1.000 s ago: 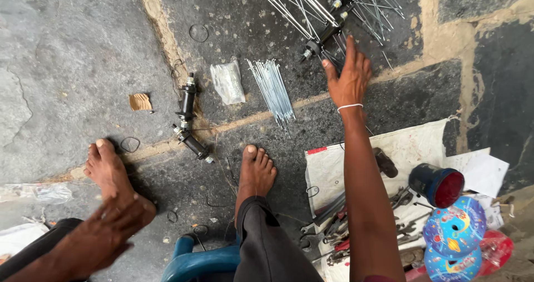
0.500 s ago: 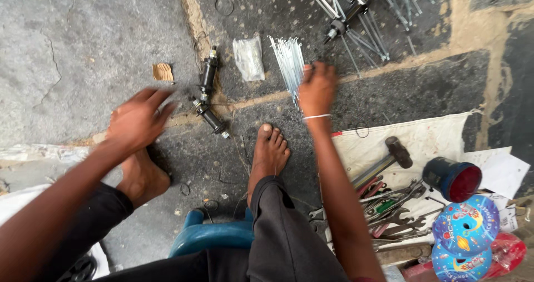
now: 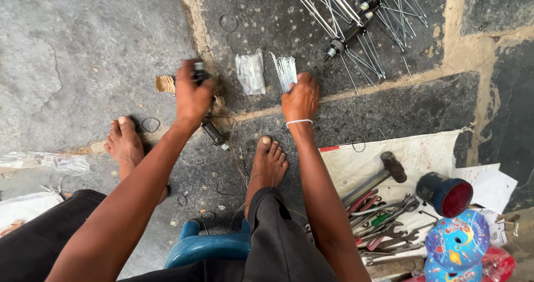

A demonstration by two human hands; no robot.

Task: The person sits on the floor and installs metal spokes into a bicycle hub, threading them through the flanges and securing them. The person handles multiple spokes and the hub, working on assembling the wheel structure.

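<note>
Left hand (image 3: 192, 95): closed over a dark hub (image 3: 199, 70) on the stone floor (image 3: 83, 48); a second hub (image 3: 214, 133) lay just below its wrist. Right hand (image 3: 300, 97): fingers curled down on a bundle of loose spokes (image 3: 285, 70), between a clear bag (image 3: 250, 72) and the spoked hubs (image 3: 356, 20) beyond. Best practice, as judged: gather the spokes together, ends even, before lifting. Obscured: the gripped hub mostly hidden by fingers; spoke count unreadable; tools (image 3: 384, 226) near the right elbow overlapped.

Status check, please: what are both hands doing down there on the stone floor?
Left hand closed on black hub. Right hand on loose spoke bundle. Small plastic bag lies between them.
</note>
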